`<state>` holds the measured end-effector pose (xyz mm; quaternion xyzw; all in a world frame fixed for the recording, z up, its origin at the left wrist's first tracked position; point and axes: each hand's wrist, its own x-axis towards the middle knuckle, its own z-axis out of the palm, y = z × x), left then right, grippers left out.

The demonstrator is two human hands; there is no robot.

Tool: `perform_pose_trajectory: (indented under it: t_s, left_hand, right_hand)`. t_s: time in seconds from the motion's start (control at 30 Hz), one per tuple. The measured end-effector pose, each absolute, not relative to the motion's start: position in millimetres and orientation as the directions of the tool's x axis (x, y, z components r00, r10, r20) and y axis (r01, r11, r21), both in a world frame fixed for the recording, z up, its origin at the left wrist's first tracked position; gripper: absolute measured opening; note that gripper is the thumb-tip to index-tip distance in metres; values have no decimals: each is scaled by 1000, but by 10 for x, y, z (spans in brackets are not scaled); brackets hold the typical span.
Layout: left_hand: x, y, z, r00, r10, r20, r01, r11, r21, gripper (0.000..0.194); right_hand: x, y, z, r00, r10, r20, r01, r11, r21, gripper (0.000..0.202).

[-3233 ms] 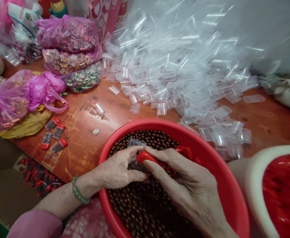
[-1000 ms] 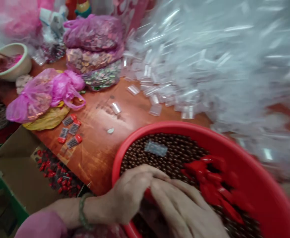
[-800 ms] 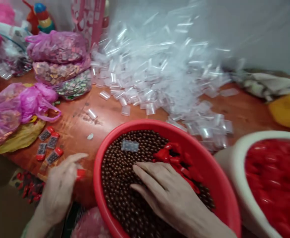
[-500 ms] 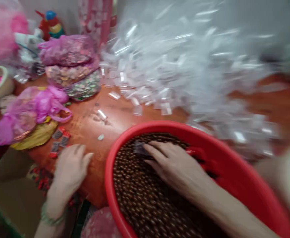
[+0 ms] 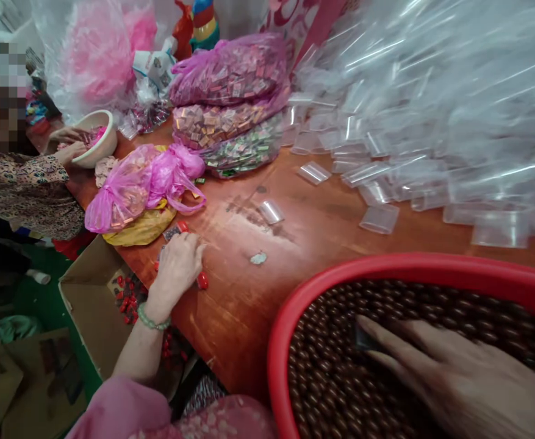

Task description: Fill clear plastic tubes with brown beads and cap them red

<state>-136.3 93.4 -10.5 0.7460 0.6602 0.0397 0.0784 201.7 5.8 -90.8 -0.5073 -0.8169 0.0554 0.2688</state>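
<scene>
My right hand [image 5: 450, 366] reaches into a red basin [image 5: 282, 341] filled with shiny dark brown beads or candies [image 5: 326, 341]. Between its thumb and fingers it pinches a small clear plastic box [image 5: 364, 339], which looks dark against the brown pieces. At the near left table edge, my left hand [image 5: 178, 271] lies over several small red-capped packs [image 5: 202, 280], filled with something dark. Its fingers are bent but apart, and they partly cover the packs. A green bead bracelet [image 5: 152, 320] circles the left wrist.
Clear plastic sleeves [image 5: 379, 217] are heaped behind the basin. Pink bags [image 5: 235, 73] of small packs stand at the back. Below the left edge, a cardboard box [image 5: 82, 292] contains more red-capped packs. At far left, a co-worker's hands [image 5: 72, 146] are in a white bowl [image 5: 105, 146].
The view has swung left, bringing the co-worker into sight. My left hand now lies over the red-capped packs. My right hand is still in the basin with the small plastic box.
</scene>
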Motion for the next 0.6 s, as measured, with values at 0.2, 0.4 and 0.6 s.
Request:
perform_pose_trajectory:
  t_s: [0.2, 0.4, 0.6]
  left_hand:
    - [-923, 932, -103, 336, 941, -48, 905, -308, 292, 20]
    - [-453, 855, -178, 429, 899, 88, 766, -414, 492, 21]
    - [-328, 640, 17, 384, 868, 314, 517, -484, 706, 20]
  right_hand:
    - [1817, 22, -509, -543, 810, 219, 797, 580, -169, 20]
    - [1856, 52, -190, -506, 850, -144, 858, 514, 19, 22]
    - [1597, 8, -226, -571, 787, -235, 820, 558, -123, 25]
